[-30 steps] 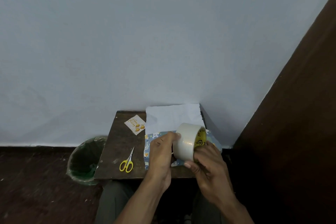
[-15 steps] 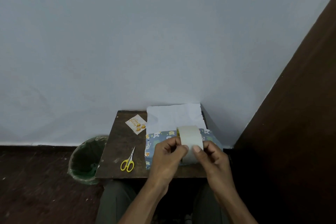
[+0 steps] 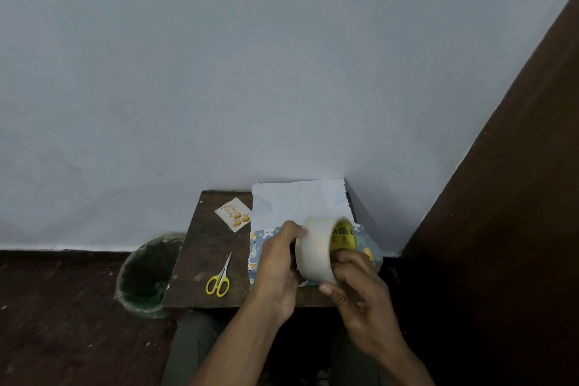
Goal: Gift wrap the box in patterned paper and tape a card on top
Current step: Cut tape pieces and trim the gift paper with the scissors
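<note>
A wide roll of clear tape (image 3: 316,249) with a yellow core is held above the small table, its open side turned to the right. My left hand (image 3: 279,263) grips its left side, and my right hand (image 3: 354,285) holds its lower right edge with the thumb on the rim. Under the hands lies the box in blue patterned paper (image 3: 257,247), mostly hidden. The paper's white back (image 3: 297,200) sticks up behind it. A small card with gold balloons (image 3: 233,214) lies at the table's back left.
Yellow-handled scissors (image 3: 219,279) lie on the dark wooden table (image 3: 200,257), left of the box. A green-lined waste bin (image 3: 147,276) stands on the floor to the table's left. A dark wooden panel (image 3: 501,197) rises at the right. My knees are under the table.
The roll was turned edge-on half a second ago with both hands pinching its front. It now faces right again, showing the yellow core, as it did a second ago.
</note>
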